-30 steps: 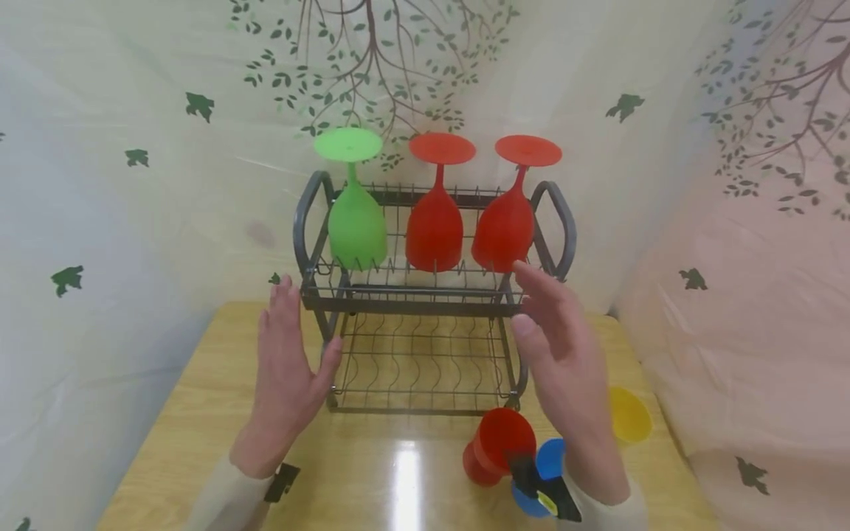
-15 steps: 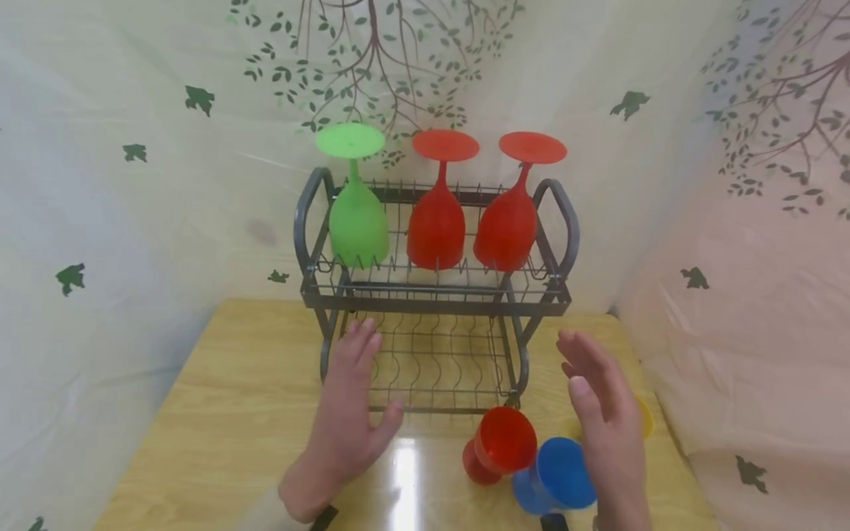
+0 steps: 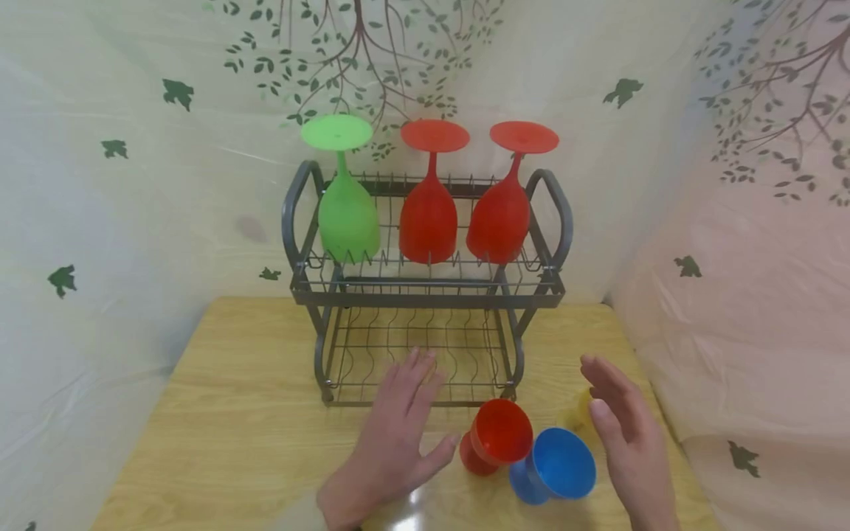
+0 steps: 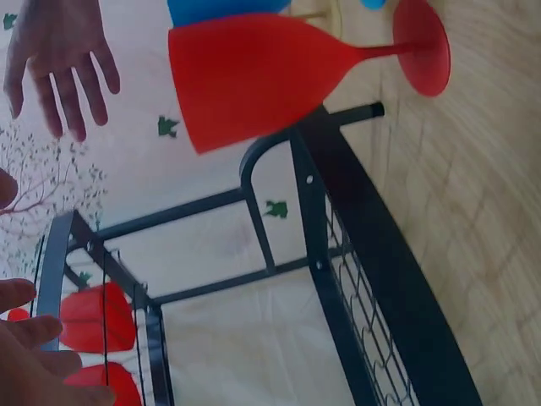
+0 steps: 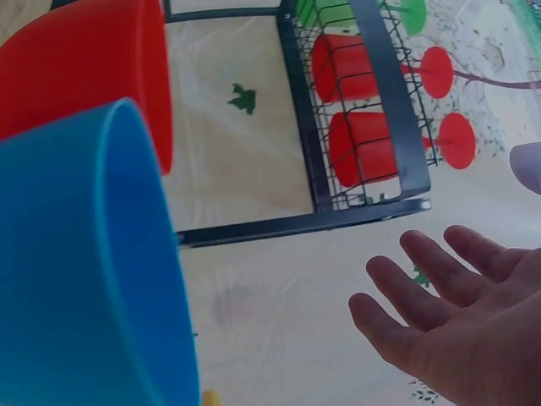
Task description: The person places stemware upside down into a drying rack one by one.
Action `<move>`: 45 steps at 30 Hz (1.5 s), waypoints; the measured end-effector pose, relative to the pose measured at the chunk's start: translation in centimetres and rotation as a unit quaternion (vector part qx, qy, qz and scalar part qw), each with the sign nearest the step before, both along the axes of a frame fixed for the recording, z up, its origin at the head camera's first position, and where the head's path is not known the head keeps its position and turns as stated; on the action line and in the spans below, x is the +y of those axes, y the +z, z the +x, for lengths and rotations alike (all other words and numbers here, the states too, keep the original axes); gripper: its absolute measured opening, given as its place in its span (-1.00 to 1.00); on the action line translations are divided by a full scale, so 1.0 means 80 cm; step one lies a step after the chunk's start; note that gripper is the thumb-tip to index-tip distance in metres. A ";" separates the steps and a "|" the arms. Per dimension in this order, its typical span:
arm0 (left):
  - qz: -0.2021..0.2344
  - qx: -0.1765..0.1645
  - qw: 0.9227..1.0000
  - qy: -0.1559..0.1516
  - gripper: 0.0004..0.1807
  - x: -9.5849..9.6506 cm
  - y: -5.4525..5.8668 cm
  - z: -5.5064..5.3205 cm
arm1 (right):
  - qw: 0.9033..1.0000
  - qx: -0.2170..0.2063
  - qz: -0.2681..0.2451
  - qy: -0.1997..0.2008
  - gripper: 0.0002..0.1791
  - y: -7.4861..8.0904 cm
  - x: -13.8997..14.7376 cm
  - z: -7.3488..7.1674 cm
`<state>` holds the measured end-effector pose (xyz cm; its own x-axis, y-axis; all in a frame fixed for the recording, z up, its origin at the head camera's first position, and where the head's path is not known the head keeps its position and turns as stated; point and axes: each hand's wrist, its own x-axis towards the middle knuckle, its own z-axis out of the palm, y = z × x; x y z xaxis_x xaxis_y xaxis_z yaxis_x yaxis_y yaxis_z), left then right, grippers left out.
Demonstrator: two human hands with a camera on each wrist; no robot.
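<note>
Holds nothing in the left hand, fingers stretched wide and thumb spread, in line with the lower tier of the dark rack from the head view. Nothing in the right hand either, fingers extended, slightly bent, thumb apart. Upright on the wooden table, between both hands: a red goblet and a blue goblet. Red just beside the left thumb, blue nearer the right hand; apart from both hands in the wrist views. Cannot tell touching from a slim gap between red and blue. Partly hidden behind the right hand: a yellow thing. Upside down on the rack's upper tier: a green goblet and two red goblets.
</note>
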<state>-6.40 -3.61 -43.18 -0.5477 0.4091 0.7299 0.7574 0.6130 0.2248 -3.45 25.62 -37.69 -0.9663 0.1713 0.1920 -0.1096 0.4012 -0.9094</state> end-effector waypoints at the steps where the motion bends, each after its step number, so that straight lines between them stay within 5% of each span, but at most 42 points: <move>1: -0.013 -0.014 1.000 -0.007 -0.28 0.004 -0.001 0.000 | 1.000 -0.006 0.006 0.000 -0.49 -0.002 0.003 0.001; 8: -0.103 -0.131 0.986 -0.028 -0.10 0.033 -0.005 -0.002 | 0.998 -0.041 0.046 -0.001 -0.48 -0.015 0.020 0.004; 14: -0.167 -0.235 0.957 -0.022 0.03 0.049 -0.006 -0.007 | 0.996 -0.057 0.062 0.010 -0.47 -0.028 0.030 0.005; 21: -0.196 -0.308 0.929 -0.067 0.08 0.066 -0.004 -0.022 | 0.997 -0.063 0.052 0.004 -0.46 -0.040 0.034 0.006; 33: -0.246 -0.338 0.899 -0.128 -0.02 0.091 -0.004 -0.040 | 0.997 -0.059 0.045 -0.011 -0.47 -0.043 0.031 0.006; 45: -0.310 -0.273 0.901 -0.136 -0.17 0.102 0.000 -0.046 | 0.997 -0.063 0.030 -0.021 -0.46 -0.043 0.030 0.008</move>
<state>-10.08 4.57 -43.14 -0.5740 0.8182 -0.0327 0.7789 0.5579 0.2865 -2.81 28.03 -41.16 -0.9758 0.2036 0.0796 0.0228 0.4565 -0.8894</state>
